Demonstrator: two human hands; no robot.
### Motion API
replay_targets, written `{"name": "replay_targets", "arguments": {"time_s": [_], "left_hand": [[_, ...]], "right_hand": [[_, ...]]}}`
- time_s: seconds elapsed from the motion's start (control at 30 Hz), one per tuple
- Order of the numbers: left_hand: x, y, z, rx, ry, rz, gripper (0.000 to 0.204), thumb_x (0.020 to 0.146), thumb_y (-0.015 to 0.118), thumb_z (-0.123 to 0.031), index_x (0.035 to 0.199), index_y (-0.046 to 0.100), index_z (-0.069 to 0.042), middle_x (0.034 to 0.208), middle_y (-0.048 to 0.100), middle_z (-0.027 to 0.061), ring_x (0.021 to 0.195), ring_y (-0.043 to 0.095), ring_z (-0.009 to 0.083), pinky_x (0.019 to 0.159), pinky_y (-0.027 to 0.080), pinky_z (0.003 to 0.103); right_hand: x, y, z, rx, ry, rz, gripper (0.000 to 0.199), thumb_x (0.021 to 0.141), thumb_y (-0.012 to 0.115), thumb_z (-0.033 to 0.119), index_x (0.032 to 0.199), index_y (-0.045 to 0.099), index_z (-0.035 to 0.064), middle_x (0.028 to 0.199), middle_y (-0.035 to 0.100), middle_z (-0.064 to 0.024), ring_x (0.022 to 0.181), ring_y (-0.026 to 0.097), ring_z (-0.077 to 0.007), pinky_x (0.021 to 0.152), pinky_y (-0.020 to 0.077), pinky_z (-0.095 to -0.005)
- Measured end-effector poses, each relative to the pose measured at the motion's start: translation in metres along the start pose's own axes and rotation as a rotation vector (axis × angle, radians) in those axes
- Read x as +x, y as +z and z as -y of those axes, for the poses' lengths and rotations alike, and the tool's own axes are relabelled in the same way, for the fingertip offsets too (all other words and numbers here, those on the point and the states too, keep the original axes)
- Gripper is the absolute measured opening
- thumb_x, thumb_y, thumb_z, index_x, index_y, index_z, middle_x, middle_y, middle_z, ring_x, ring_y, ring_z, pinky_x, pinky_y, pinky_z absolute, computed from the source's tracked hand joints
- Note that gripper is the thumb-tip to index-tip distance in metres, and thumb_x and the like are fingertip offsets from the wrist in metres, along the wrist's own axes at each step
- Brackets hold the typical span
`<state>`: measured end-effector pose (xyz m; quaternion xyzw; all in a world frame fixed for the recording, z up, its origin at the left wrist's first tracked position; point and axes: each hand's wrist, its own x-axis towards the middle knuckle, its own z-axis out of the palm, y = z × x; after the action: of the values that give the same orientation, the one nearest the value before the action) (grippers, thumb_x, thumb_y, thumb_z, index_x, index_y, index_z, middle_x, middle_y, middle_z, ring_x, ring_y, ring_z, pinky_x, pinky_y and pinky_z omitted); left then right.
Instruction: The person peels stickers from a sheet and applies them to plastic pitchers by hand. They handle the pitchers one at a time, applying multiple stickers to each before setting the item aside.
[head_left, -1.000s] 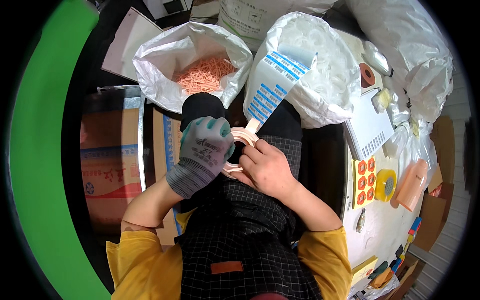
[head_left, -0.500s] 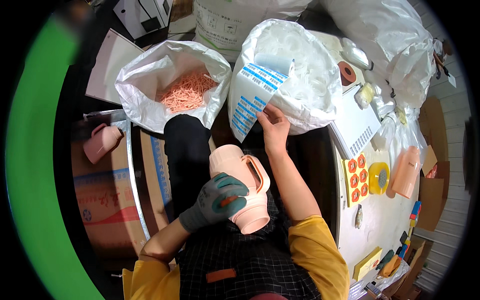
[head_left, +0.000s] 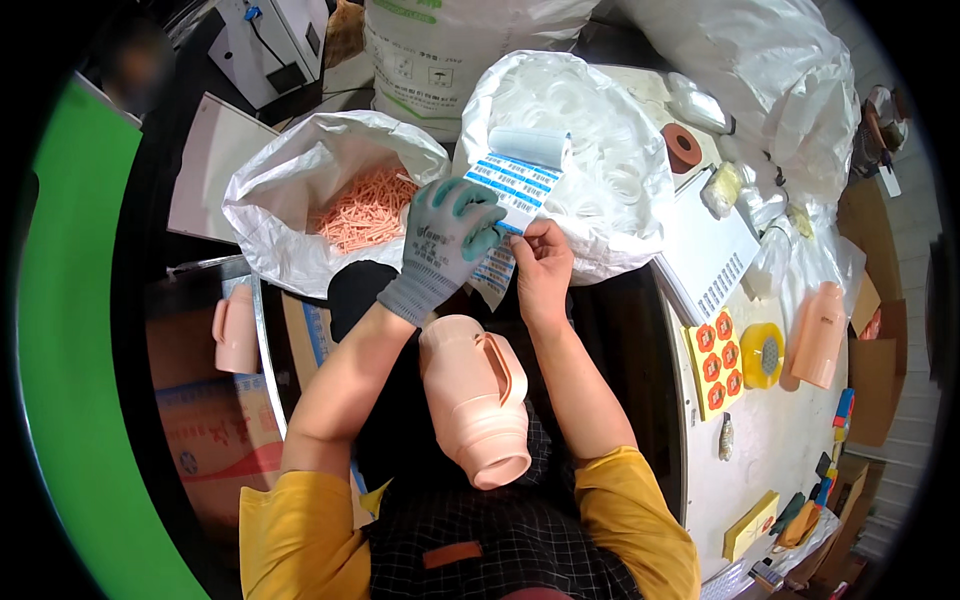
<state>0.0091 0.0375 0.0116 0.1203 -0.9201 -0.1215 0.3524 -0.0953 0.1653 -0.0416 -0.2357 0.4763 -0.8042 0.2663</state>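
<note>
My left hand (head_left: 447,232), in a grey glove with teal fingertips, is closed on a strip of blue-and-white labels (head_left: 515,185). Close beside it, my bare right hand (head_left: 545,268) pinches the edge of the same strip. The strip comes off a pale roll (head_left: 528,147) that rests on a white sack of clear plastic rings (head_left: 600,130). Below both hands, a peach-pink plastic jug (head_left: 468,400) lies on my lap, its handle to the right and its narrower round end toward me. Neither hand touches it.
Left of the label roll stands a white sack (head_left: 265,165) of pink plastic strips (head_left: 370,208). Another pink jug (head_left: 237,330) is at far left. The right-hand table (head_left: 690,450) carries a sheet of orange stickers (head_left: 715,365), yellow tape (head_left: 762,355) and a peach bottle (head_left: 820,335).
My left hand has left the jug on my lap and moved up to the label strip beside my right hand. The far-left jug now appears more upright. The view has shifted slightly.
</note>
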Motion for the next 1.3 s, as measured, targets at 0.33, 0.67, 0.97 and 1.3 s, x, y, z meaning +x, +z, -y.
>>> {"name": "replay_targets", "arguments": {"time_s": [0.33,0.67,0.97,1.3], "left_hand": [[-0.005,0.002,-0.007,-0.112,-0.039,-0.038,0.024,0.077,0.083,-0.013,0.099,0.073,-0.013,0.114,0.069,0.0031,0.112,0.062,0.0326,0.099,0.047,0.047],[-0.157,-0.04,-0.064,-0.808,-0.592,-0.153,0.02,0.087,0.083,0.001,0.105,0.074,-0.002,0.109,0.073,0.0157,0.097,0.072,0.0242,0.085,0.058,0.033],[-0.129,-0.081,-0.132,-0.865,-0.505,-0.111,0.015,0.089,0.08,0.002,0.103,0.076,-0.002,0.093,0.076,0.0098,0.084,0.074,0.018,0.077,0.06,0.028],[-0.156,-0.162,-0.063,-1.018,-1.018,-0.146,0.016,0.095,0.081,-0.008,0.106,0.074,0.001,0.091,0.073,0.0055,0.079,0.067,0.0119,0.071,0.055,0.026]], "right_hand": [[-0.003,-0.005,0.006,0.022,0.056,0.056,0.015,0.098,0.062,-0.009,0.109,0.062,0.0014,0.104,0.069,-0.0028,0.092,0.063,-0.0066,0.082,0.0488,-0.0231],[-0.159,-0.097,0.074,-0.247,0.579,0.075,0.018,0.111,0.059,0.017,0.119,0.059,0.0008,0.1,0.071,-0.0106,0.069,0.064,-0.0133,0.064,0.0521,-0.0253],[-0.219,-0.04,0.11,-0.291,0.653,0.287,0.108,0.081,0.09,0.011,0.163,0.021,0.0026,0.152,0.044,-0.0145,0.144,0.045,-0.0245,0.119,0.0419,-0.0421],[-0.211,-0.018,0.093,-1.079,-0.231,0.586,0.113,0.065,0.098,0.014,0.16,0.037,0.0187,0.161,0.028,-0.0327,0.14,0.039,-0.0514,0.109,0.0443,-0.0583]]}}
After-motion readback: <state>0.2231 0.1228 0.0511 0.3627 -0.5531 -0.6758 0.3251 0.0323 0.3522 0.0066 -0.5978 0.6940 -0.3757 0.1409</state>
